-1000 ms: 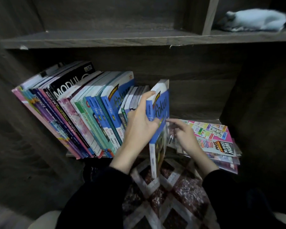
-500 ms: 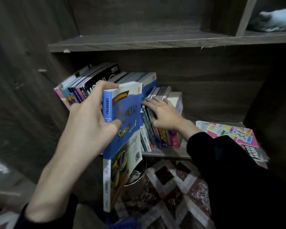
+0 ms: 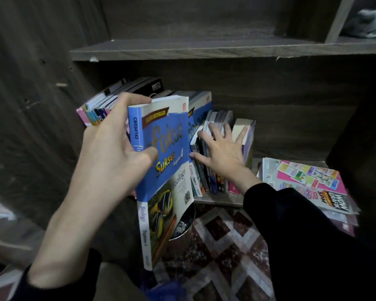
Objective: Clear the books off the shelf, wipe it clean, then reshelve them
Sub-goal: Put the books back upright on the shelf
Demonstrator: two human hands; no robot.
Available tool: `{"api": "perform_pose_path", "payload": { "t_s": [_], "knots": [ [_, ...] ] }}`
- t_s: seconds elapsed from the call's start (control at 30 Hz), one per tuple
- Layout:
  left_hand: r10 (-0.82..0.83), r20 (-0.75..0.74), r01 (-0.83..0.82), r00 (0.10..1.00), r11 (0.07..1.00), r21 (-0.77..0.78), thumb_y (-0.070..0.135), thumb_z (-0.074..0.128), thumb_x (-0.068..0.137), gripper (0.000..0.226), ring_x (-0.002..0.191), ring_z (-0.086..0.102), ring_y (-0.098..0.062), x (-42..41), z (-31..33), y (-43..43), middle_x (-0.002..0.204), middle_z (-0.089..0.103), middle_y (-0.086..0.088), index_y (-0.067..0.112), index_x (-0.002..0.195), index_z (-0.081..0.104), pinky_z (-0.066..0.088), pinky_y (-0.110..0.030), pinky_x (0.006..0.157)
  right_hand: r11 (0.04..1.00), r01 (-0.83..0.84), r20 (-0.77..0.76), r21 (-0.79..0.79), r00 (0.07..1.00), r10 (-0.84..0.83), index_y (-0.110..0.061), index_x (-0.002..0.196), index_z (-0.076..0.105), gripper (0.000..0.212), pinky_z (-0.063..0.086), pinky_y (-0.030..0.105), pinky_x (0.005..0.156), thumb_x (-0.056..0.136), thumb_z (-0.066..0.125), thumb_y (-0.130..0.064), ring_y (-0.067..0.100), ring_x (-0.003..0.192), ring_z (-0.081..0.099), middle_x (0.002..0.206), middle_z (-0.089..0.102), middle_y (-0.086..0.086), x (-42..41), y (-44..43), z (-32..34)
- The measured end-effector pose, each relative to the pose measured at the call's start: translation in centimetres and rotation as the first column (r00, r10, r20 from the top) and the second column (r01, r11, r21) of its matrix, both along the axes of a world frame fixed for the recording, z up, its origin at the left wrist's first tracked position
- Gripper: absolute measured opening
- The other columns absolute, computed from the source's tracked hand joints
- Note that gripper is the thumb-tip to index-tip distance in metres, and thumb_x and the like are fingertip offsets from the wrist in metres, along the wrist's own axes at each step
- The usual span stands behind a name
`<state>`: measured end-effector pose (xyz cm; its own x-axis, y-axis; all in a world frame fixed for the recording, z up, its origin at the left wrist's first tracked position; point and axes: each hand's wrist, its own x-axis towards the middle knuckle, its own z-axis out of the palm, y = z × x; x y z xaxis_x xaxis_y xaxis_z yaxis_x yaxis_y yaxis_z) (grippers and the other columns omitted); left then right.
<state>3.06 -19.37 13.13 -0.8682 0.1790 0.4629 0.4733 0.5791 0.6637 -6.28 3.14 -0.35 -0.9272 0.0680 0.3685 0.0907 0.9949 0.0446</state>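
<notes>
My left hand (image 3: 113,153) grips a thick blue "Fokus Sukses" Biologi book (image 3: 163,170) by its spine, holding it upright in front of the lower shelf (image 3: 221,200). Behind it a row of leaning books (image 3: 100,111) fills the shelf's left part. My right hand (image 3: 220,151) lies with spread, straight fingers against the thin books (image 3: 206,177) standing to the right of the blue one, touching a thick pale-edged book (image 3: 246,137) at the row's end.
A flat pile of colourful magazines (image 3: 308,183) lies at the shelf's right end. The upper shelf board (image 3: 204,49) carries a pale cloth (image 3: 369,25) at far right. A patterned rug (image 3: 221,246) covers the floor below, with a metal container (image 3: 181,227) behind the held book.
The blue book came out of the row and to the left in my left hand. My right hand left the magazine pile and now rests on the standing thin books.
</notes>
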Motion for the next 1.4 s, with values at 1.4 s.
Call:
{"api": "perform_pose_path", "payload": {
  "t_s": [1.4],
  "knots": [
    [-0.008,-0.01,0.009,1.0,0.993,0.119,-0.001,0.08,0.063,0.074,0.078,0.067,-0.012,-1.0,-0.1,0.7,0.082,0.064,0.019,0.058,0.091,0.045,0.058,-0.044,0.069,0.968,0.191,0.002,-0.16,0.981,-0.193,-0.047,0.149,0.007,0.073,0.02,0.068,0.107,0.089,0.044,-0.066,0.047,0.141,0.006,0.156,-0.023,0.016,0.0,-2.2,0.8]
  ]
}}
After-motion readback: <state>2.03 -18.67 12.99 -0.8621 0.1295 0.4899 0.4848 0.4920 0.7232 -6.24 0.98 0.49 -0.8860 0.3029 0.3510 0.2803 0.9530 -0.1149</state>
